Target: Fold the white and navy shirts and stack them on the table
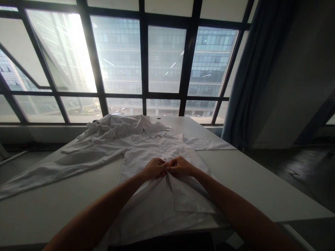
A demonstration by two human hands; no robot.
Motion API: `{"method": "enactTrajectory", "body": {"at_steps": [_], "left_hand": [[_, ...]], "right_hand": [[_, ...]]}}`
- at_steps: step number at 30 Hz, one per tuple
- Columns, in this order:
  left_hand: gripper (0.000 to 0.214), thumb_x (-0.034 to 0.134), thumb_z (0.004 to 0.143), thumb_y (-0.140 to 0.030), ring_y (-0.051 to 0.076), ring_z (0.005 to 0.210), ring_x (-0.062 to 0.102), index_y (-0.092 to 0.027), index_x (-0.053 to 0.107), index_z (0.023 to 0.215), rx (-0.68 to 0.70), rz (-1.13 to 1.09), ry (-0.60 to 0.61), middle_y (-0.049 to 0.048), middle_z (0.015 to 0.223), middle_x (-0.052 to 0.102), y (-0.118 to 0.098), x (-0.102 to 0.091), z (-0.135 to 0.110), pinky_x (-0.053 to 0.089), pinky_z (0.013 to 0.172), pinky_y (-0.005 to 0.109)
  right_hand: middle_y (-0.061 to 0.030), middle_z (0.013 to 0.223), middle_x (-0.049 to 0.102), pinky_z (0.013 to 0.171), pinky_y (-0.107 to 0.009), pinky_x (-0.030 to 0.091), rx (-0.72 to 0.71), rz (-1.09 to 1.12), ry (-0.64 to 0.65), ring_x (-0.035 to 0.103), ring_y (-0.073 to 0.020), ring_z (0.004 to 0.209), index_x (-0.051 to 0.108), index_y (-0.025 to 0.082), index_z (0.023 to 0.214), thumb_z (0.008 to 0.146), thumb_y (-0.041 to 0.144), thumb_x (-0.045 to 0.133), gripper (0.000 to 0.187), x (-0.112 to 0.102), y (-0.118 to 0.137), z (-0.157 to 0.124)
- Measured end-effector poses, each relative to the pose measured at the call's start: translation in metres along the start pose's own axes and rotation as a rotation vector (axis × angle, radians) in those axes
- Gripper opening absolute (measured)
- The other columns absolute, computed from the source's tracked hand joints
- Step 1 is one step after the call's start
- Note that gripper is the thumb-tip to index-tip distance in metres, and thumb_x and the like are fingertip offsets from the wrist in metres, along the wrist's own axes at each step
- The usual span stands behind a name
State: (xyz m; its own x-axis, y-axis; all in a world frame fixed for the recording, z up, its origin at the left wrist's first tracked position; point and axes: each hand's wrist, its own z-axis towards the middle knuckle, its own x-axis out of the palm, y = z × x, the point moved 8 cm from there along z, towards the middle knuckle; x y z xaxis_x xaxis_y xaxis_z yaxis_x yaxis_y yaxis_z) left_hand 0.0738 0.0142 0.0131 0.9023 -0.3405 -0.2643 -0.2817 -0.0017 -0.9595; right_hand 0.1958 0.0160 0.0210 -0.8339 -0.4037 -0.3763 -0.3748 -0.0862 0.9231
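Note:
A white shirt (149, 205) lies spread front up on the table, its collar end toward the window and its hem near me. One sleeve stretches out to the left, the other to the right. Over the middle of its front, my left hand (157, 168) pinches the fabric edge. My right hand (180, 166) pinches the opposite edge, fingertips touching those of the left. The cloth is lifted into a small peak there, and a flap of the front hangs folded open below the right hand. Whatever small part sits between the fingertips is hidden.
The white table (251, 181) reaches to the windows. A heap of crumpled white garments (117, 125) lies at its far left. Beyond the right side hangs a dark blue curtain (251, 76). The table's right edge runs diagonally toward me.

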Motion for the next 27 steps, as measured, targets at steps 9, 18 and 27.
{"method": "enactTrajectory", "body": {"at_steps": [9,18,27], "left_hand": [[0.035,0.055,0.087,-0.025,0.007,0.033,0.036,-0.014,0.061,0.054,-0.033,0.213,0.047,-0.0053,0.036,0.044,0.002,0.0,-0.001,0.023,0.038,0.02],[0.027,0.052,0.084,-0.022,0.006,0.037,0.035,-0.013,0.063,0.061,0.048,0.227,0.073,-0.0059,0.042,0.048,-0.012,0.003,-0.004,0.024,0.041,0.02],[0.028,0.053,0.083,-0.025,0.009,0.05,0.051,-0.013,0.067,0.062,0.253,0.449,0.144,0.0001,0.057,0.065,-0.018,0.005,-0.005,0.036,0.052,0.02]], "right_hand": [[0.0028,0.052,0.061,0.043,-0.021,0.044,-0.049,-0.065,0.015,0.057,-0.0119,0.046,0.064,0.015,0.066,0.065,0.03,0.074,0.018,0.003,0.006,-0.002],[0.0028,0.052,0.06,0.041,-0.018,0.039,0.045,0.056,0.045,0.054,-0.009,0.045,0.063,0.014,0.065,0.07,0.026,0.067,0.013,-0.001,-0.004,0.001],[0.0056,0.048,0.05,0.034,-0.016,0.026,0.178,0.14,0.118,0.044,-0.0053,0.038,0.057,0.015,0.061,0.072,0.021,0.061,0.013,0.006,-0.017,0.0]]}}
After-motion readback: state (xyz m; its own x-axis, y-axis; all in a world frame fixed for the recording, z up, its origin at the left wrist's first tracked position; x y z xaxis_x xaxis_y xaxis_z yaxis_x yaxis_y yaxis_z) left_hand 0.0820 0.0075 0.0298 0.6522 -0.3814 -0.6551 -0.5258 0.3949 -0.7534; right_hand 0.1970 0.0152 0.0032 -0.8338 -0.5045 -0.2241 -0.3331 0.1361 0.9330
